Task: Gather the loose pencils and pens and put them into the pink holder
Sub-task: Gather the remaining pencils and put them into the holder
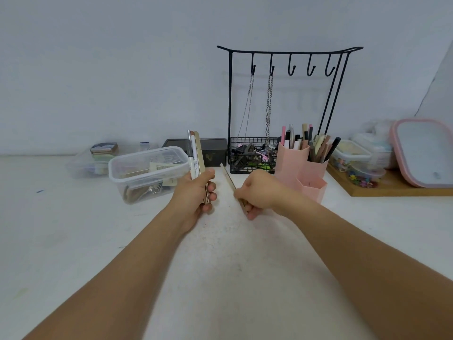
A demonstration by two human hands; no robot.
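The left hand (196, 192) grips a bundle of pens (196, 153) upright; the right hand (255, 195) pinches a pencil (229, 179) off the surface (73, 241), just left of the pink holder (301, 168). Light, stiff, slippery sticks: best held mid-shaft.

Open tabletop (73, 241) front/left, clear tub (147, 173) left, wire rack (255, 155) behind, pink holder (300, 168) right.

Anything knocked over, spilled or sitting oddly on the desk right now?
Nothing spilled or toppled. The pink holder stands upright with pens in it. The left hand grips a bundle of pens held upright, and the right hand is closed on one pencil lying slantwise on the table.
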